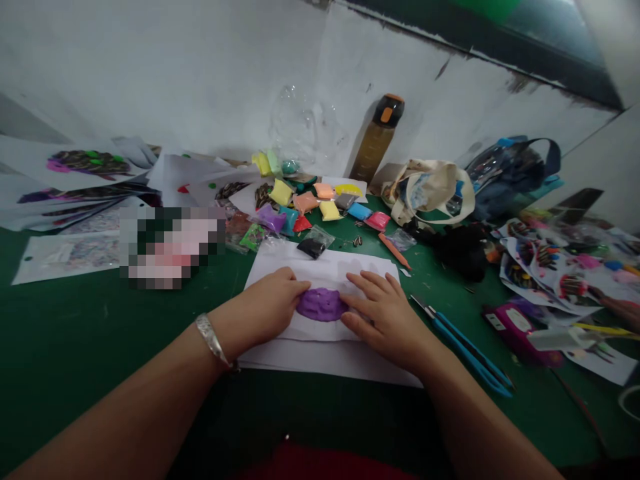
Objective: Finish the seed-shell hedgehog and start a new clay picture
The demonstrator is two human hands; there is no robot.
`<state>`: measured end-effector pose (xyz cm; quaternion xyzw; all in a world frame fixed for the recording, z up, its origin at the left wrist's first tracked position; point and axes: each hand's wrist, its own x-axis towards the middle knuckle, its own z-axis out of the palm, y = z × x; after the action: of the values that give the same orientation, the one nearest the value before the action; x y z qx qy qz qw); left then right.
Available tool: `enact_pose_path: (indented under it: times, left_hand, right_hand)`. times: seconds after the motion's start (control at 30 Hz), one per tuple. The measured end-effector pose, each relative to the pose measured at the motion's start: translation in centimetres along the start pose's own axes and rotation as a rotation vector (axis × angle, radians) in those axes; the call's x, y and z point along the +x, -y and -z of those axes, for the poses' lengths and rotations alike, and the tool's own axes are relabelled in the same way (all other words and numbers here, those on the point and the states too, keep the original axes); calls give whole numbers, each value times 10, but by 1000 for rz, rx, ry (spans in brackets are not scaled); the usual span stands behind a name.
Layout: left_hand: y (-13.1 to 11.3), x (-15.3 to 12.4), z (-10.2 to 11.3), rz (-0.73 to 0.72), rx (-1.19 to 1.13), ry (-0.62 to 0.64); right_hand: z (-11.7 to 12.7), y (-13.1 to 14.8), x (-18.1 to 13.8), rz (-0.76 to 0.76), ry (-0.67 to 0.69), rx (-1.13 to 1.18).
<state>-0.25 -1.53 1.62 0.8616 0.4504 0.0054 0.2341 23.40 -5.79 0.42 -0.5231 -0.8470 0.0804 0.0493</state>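
A flattened lump of purple clay [321, 305] lies on a white sheet of paper [320, 270] on the green table. My left hand [267, 307], with a silver bracelet on its wrist, rests at the clay's left edge, fingers curled and pressing its rim. At the clay's right edge my right hand [383, 310] lies flat on the paper, with the fingers stretched out and their tips touching the clay.
Several small packets of coloured clay [305, 207] lie beyond the paper. Blue-handled scissors [463, 343] sit to the right, an orange pencil [394, 251] further back. A brown bottle [376, 139] leans on the wall beside bags [430, 190]. Printed sheets [75, 180] cover the left, more pictures [550, 267] the right.
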Motion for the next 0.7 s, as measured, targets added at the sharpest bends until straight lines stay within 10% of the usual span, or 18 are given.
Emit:
enact_pose_path:
  times: [0.7]
  left_hand:
    - [1, 0, -1, -11, -1, -12]
  right_hand:
    - [-9, 0, 7, -13, 0, 7]
